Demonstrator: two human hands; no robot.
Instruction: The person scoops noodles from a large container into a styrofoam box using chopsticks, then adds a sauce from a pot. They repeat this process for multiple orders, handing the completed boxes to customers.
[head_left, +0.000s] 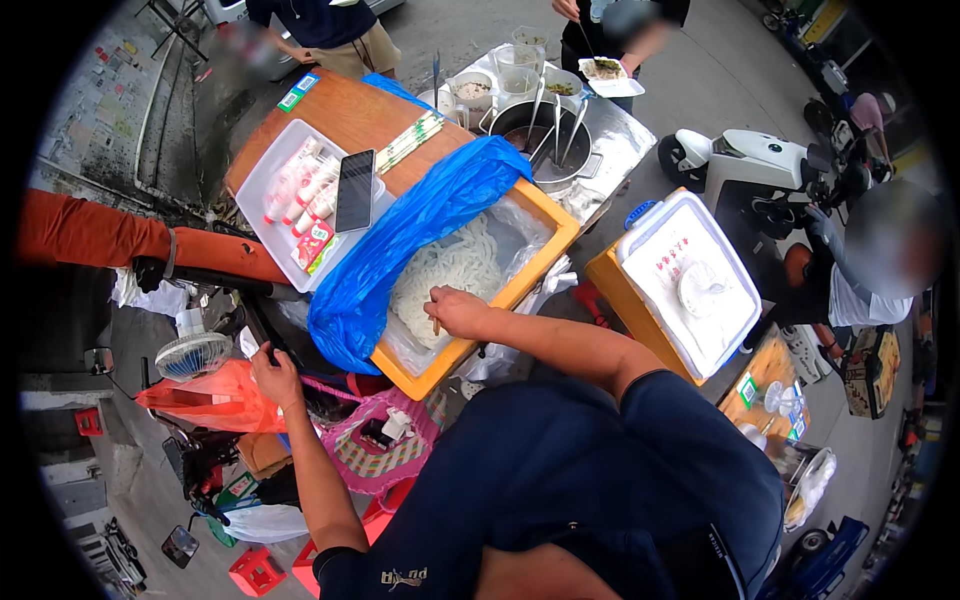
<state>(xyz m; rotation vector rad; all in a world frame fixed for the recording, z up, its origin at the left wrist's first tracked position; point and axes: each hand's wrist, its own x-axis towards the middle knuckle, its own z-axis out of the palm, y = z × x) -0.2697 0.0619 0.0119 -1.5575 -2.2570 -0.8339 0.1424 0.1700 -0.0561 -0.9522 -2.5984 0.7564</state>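
Observation:
My right hand (459, 312) is closed around a short piece of a wooden utensil (436, 326); the rest of it is hidden. It is over white noodles (450, 270) heaped in a clear-lined yellow box (551, 225). A blue plastic sheet (420, 217) is bunched along the box's far and left sides. My left hand (277, 379) is raised above a red plastic bag (214, 401), fingers partly curled. A scrap of white material (248, 342) shows beside its fingertips; whether the hand grips anything cannot be made out.
Behind the box stand a pot of dark liquid (547, 169) with ladles and several food tubs (472, 90). A phone (355, 191) rests on a white tray (300, 135) of small bottles. A lidded box (690, 292) is at right. People and a scooter (757, 157) are nearby.

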